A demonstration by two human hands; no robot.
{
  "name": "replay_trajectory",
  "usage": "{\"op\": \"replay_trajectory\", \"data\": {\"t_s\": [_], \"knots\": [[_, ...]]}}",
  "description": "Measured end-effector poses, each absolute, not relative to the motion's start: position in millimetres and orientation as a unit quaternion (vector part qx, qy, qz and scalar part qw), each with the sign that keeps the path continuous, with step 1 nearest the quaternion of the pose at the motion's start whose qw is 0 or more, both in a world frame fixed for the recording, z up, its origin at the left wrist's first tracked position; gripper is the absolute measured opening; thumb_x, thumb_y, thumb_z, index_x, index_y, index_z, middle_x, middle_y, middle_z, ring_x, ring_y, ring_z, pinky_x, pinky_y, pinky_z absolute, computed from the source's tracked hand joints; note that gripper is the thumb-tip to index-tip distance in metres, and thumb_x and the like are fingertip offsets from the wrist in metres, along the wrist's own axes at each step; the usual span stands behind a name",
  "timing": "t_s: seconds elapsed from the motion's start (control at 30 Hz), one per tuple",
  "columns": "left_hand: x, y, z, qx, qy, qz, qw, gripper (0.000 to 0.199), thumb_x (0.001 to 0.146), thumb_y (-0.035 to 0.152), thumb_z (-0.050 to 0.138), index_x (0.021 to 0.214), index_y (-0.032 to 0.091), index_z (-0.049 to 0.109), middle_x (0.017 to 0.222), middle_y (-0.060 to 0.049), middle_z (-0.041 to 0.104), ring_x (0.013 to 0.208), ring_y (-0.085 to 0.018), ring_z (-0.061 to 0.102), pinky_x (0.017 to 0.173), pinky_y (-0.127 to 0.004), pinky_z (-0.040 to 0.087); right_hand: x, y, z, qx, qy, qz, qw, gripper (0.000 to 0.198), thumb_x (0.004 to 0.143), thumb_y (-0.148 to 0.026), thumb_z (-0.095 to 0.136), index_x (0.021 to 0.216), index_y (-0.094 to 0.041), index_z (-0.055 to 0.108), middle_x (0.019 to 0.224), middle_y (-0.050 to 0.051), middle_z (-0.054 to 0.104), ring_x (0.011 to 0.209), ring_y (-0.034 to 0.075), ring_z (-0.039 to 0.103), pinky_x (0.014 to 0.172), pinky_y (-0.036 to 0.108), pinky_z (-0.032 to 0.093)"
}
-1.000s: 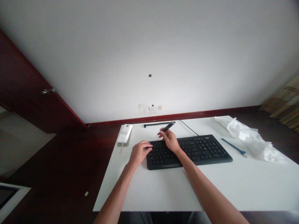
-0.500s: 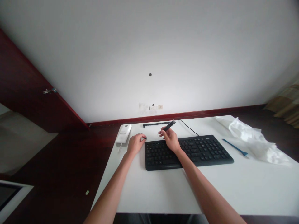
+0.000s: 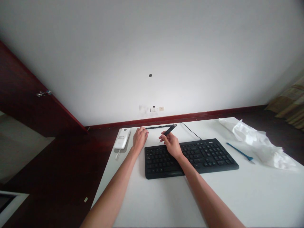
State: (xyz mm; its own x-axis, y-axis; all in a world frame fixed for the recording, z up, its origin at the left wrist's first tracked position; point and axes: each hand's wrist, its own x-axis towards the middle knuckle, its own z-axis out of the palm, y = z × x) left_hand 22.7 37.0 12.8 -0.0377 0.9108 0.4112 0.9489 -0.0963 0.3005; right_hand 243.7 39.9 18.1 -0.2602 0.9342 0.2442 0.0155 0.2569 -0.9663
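Note:
My left hand (image 3: pixel 140 138) is pinched closed over the back left of the white table, beyond the keyboard's corner. A tiny dark bit, which looks like a keycap, shows at its fingertips. Just beside them begins a row of small black keycaps (image 3: pixel 159 127) along the table's back edge. My right hand (image 3: pixel 172 144) is closed round a dark pen-shaped tool (image 3: pixel 171 129), its upper end pointing up and right. That hand is over the upper part of the black keyboard (image 3: pixel 209 158), with the wrist and forearm hiding some keys. The tool's lower tip is hard to make out.
A white power bank (image 3: pixel 122 138) with a short strap lies at the table's left edge. Right of the keyboard are a blue brush-like tool (image 3: pixel 239 152) and a crumpled white plastic bag (image 3: pixel 258 142). The keyboard's cable (image 3: pixel 191 130) runs off the back edge.
My left hand has moved from the keyboard's upper left corner, away from me, to the left end of the keycap row. My right hand still holds the tool in nearly the same place.

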Motion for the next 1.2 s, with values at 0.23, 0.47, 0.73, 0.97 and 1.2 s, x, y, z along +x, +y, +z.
{"op": "replay_trajectory", "data": {"t_s": [0.23,0.47,0.73,0.97,1.2], "knots": [[15.7,45.4,6.8,-0.674,-0.681,-0.284,0.036,0.014,0.094,0.018,0.064,0.102,0.024,0.073,0.114,-0.005,0.062,0.111,-0.02,0.057,0.093,-0.029,0.047,244.0,40.5,16.0,-0.384,-0.641,0.473,0.467,0.037,0.098,-0.054,0.056,0.111,-0.02,0.059,0.094,0.011,0.077,0.08,0.023,0.074,0.069,0.032,0.055],[15.4,48.3,6.2,-0.66,-0.691,-0.294,0.032,0.01,0.093,0.02,0.066,0.099,0.025,0.072,0.114,-0.004,0.062,0.11,-0.02,0.057,0.091,-0.029,0.046,242.6,40.6,17.5,-0.39,-0.629,0.478,0.472,0.04,0.096,-0.057,0.057,0.11,-0.019,0.059,0.094,0.012,0.077,0.078,0.023,0.074,0.071,0.034,0.056],[18.6,44.9,8.4,-0.654,-0.706,-0.273,0.009,0.006,0.09,0.027,0.07,0.092,0.026,0.075,0.099,-0.003,0.069,0.101,-0.02,0.062,0.087,-0.029,0.045,242.6,38.2,22.2,-0.397,-0.627,0.48,0.469,0.039,0.096,-0.056,0.057,0.109,-0.019,0.059,0.092,0.012,0.077,0.079,0.024,0.073,0.066,0.034,0.054],[19.5,45.1,9.5,-0.634,-0.735,-0.238,-0.04,0.02,0.094,0.035,0.064,0.101,0.029,0.082,0.094,-0.005,0.078,0.087,-0.021,0.068,0.079,-0.029,0.044,242.7,39.0,20.7,-0.396,-0.626,0.482,0.469,0.041,0.096,-0.057,0.058,0.11,-0.019,0.059,0.093,0.011,0.078,0.08,0.025,0.074,0.069,0.035,0.056],[18.5,46.4,9.5,-0.624,-0.743,-0.24,-0.038,0.02,0.093,0.036,0.065,0.103,0.032,0.082,0.096,-0.004,0.079,0.087,-0.022,0.07,0.077,-0.03,0.043,242.9,38.5,21.5,-0.4,-0.63,0.479,0.462,0.04,0.097,-0.057,0.056,0.11,-0.019,0.059,0.093,0.012,0.078,0.08,0.025,0.074,0.066,0.034,0.054]]}}
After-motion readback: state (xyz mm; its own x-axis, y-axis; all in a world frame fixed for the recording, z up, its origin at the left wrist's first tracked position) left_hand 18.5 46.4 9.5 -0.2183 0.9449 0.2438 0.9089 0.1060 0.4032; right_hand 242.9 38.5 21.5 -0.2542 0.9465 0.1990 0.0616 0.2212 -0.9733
